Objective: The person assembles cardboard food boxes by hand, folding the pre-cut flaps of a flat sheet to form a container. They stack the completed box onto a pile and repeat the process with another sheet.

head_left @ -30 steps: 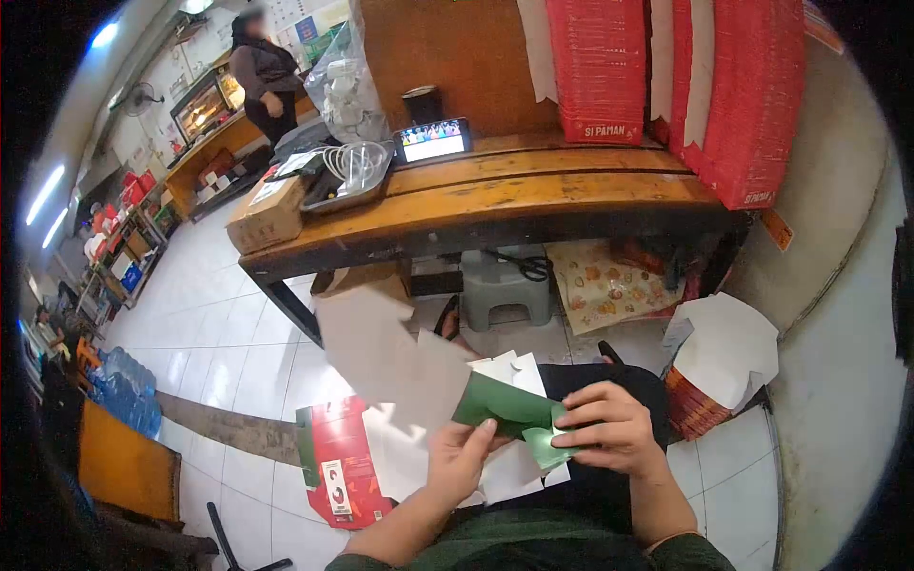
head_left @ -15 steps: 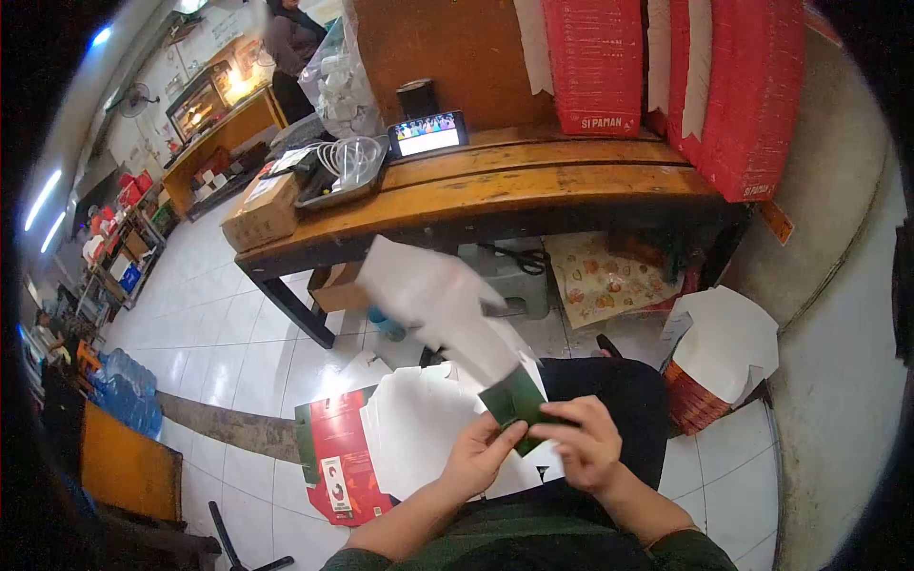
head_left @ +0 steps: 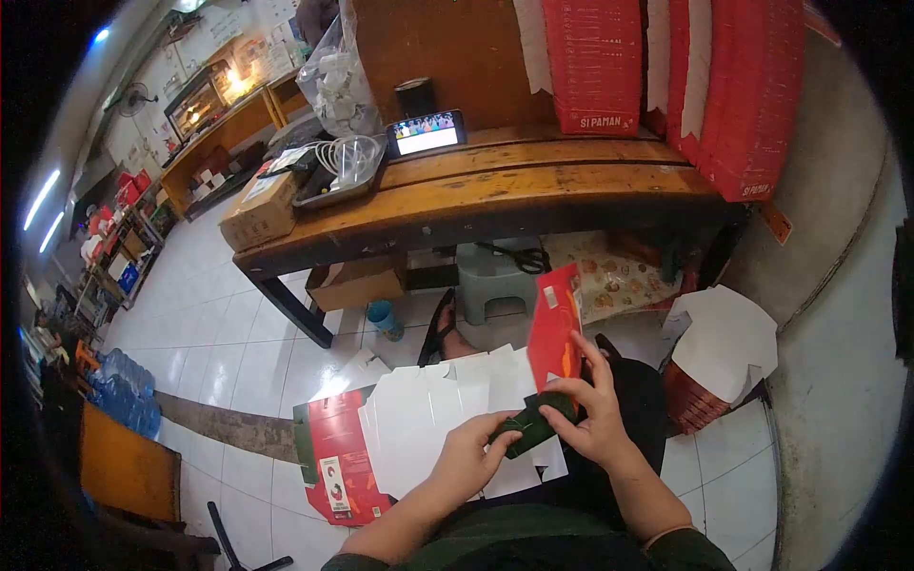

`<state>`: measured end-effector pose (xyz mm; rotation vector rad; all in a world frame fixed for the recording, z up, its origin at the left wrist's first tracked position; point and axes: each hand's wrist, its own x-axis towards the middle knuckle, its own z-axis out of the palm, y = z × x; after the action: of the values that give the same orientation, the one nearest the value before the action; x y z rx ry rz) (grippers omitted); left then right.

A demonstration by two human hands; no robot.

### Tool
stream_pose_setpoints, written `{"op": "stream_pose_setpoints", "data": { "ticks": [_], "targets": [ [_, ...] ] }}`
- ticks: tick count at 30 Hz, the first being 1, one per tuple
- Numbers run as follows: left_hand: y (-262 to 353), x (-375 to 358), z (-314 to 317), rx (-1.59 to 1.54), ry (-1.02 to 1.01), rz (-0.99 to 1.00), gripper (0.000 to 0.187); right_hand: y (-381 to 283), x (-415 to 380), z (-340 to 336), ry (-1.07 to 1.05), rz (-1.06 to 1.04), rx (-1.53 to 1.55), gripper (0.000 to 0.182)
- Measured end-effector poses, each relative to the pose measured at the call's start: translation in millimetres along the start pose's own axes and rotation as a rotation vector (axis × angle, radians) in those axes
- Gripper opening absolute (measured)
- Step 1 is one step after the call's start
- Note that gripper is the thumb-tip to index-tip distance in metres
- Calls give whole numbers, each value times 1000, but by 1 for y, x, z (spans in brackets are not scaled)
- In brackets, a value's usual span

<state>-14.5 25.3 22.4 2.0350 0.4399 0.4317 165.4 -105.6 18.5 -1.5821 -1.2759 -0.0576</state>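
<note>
Above my lap I hold a red and green printed cardboard box blank (head_left: 549,328), partly folded, its red panel standing up and its green end flap towards me. My left hand (head_left: 472,451) pinches the left end of the green flap between thumb and fingers. On the other side, my right hand (head_left: 592,419) grips the blank, thumb on the green part and fingers against the red panel. Beneath both hands, flat cardboard blanks (head_left: 411,423) lie across my lap, mostly white side up, with a red printed panel showing at the left.
Ahead stands a wooden bench (head_left: 533,186) with a lit phone (head_left: 427,135), a tray (head_left: 345,171) and tall red carton stacks (head_left: 747,105). Below are a grey stool (head_left: 490,285), scissors (head_left: 526,257) and a blue cup (head_left: 385,321). Stacked white-topped blanks (head_left: 721,343) stand at right.
The blank has swung from a blurred white face leaning left to an upright red panel at right. My right hand has closed round it; my left hand still pinches the green flap.
</note>
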Motion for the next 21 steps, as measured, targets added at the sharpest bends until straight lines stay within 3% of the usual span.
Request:
{"op": "stream_pose_setpoints", "data": {
  "ticks": [3, 7, 11, 14, 15, 18, 19, 21],
  "targets": [
    [5, -1, -5, 127, -14, 30, 42, 3, -2, 17, 367, 101, 135, 24],
    [13, -3, -5, 152, -24, 49, 36, -4, 4, 1, -68, -26, -13, 22],
    [-2, -4, -1, 132, -60, 50, 26, -6, 6, -6, -260, -141, 90, 18],
    [3, -3, -4, 54, -72, 93, 24, 11, -6, 8, 120, -47, 524, 21],
    [10, 1, -11, 58, -88, 129, 26, 16, -5, 12, 269, 40, 453, 39],
    [-2, 5, -16, 88, -128, 297, 20, 22, -3, 7, 279, 414, 779, 57],
    [-10, 9, -17, 103, -142, 367, 18, 21, -7, 1, 190, 545, 870, 66],
    [-20, 12, -19, 334, -166, 352, 16, 45, -22, 10, 177, 451, 772, 62]
  ]
}}
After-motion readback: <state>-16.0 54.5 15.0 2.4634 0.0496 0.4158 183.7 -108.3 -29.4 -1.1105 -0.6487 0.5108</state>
